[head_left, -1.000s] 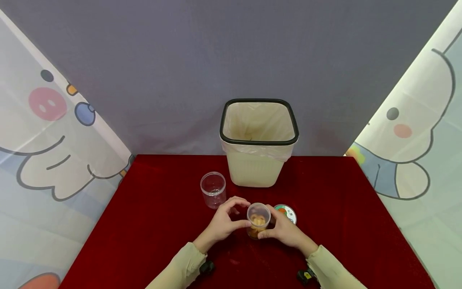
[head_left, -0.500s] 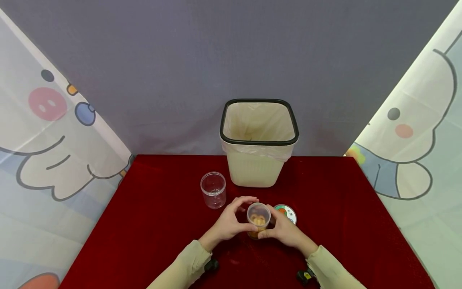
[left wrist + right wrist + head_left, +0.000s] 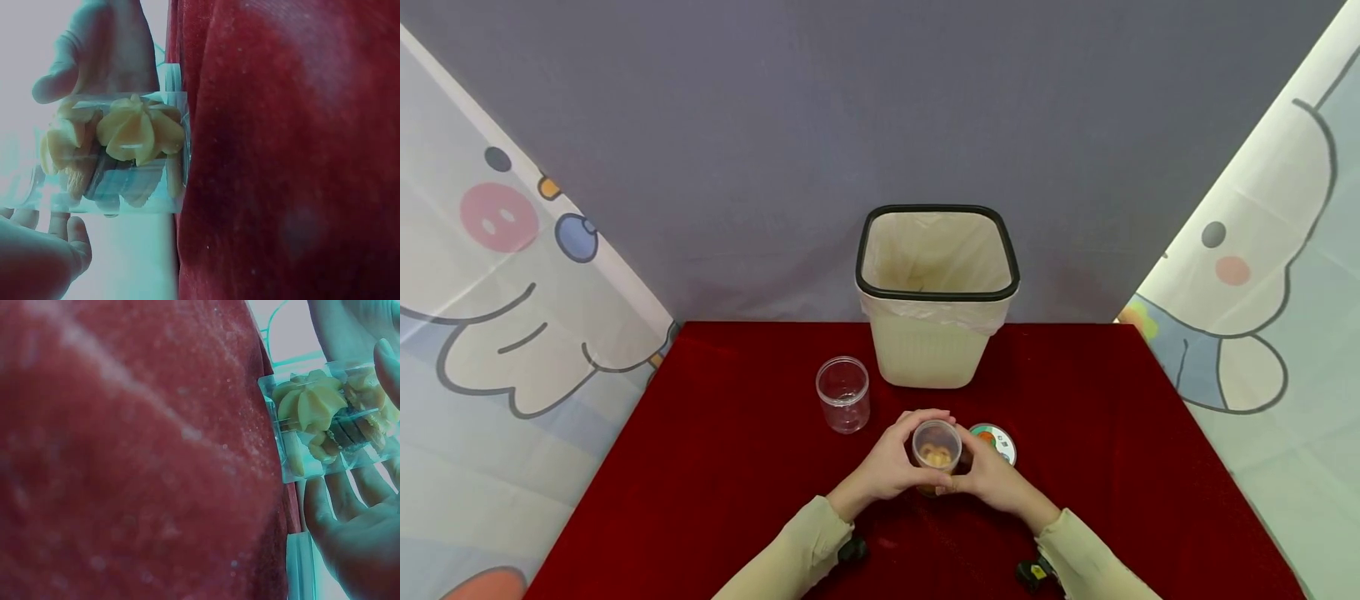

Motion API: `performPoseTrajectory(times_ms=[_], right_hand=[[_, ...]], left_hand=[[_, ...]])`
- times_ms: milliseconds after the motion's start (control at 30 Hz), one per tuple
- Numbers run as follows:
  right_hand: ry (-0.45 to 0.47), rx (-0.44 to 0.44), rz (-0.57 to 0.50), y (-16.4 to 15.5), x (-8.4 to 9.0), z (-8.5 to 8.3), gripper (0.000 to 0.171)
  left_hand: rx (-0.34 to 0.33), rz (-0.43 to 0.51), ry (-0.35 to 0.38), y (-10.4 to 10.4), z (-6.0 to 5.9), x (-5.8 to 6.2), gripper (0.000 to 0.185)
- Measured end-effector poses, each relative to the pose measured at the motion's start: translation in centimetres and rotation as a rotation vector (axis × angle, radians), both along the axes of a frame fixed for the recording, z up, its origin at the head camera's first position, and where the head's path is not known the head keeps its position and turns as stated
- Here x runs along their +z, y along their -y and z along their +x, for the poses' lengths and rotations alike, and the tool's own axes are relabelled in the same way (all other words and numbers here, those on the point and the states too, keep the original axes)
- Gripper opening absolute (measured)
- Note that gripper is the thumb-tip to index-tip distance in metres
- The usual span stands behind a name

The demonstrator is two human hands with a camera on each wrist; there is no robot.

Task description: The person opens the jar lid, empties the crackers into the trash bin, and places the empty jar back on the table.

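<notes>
A small clear plastic jar of yellow-brown, flower-shaped cookies (image 3: 936, 455) stands uncovered on the red cloth in the head view. My right hand (image 3: 995, 481) grips its right side, thumb in front. Curved around the other side is my left hand (image 3: 891, 462), its fingers behind and its thumb near my right thumb. Both wrist views show the piped cookies (image 3: 140, 131) through the clear wall. Just beyond my right hand lies a round lid (image 3: 996, 442) with a printed label, partly covered by that hand. A larger clear jar (image 3: 842, 408) without contents stands behind my left hand.
A cream trash bin (image 3: 932, 350) with a black rim and a plastic liner stands at the table's back edge. Red cloth (image 3: 737, 467) covers the table. A grey backdrop (image 3: 760, 167) rises behind, with cartoon-print curtains (image 3: 1240, 275) at both sides.
My left hand has moved right and closed in around the cookie jar, its thumb now beside my right thumb. The right hand and the jar have stayed in place.
</notes>
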State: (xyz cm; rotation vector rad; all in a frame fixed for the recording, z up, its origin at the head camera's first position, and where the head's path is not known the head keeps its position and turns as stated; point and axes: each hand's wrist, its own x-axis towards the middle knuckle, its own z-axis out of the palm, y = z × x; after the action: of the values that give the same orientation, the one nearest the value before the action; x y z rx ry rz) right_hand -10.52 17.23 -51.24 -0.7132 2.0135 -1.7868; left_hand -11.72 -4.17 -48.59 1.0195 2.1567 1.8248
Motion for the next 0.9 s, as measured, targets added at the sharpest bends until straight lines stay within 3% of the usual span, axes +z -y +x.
performPoseTrajectory(times_ms=[267,533,733,900], right_hand=[[0.049,0.039,-0.080,0.0,-0.3,-0.1,0.075],[0.033,0.015,-0.030,0.1,0.0,0.0,0.075],[-0.032,-0.011,0.037,0.0,0.2,-0.1,0.070],[-0.059,-0.006,0.032,0.0,0.1,-0.2,0.070]], left_hand=[[-0.019,0.006,0.002,-0.2,0.1,0.2,0.080],[0.005,0.003,0.000,0.3,0.1,-0.1,0.077],[0.013,-0.016,-0.047,1.1,0.0,-0.2,0.074],[0.026,-0.008,-0.066,1.6,0.0,-0.2,0.070]])
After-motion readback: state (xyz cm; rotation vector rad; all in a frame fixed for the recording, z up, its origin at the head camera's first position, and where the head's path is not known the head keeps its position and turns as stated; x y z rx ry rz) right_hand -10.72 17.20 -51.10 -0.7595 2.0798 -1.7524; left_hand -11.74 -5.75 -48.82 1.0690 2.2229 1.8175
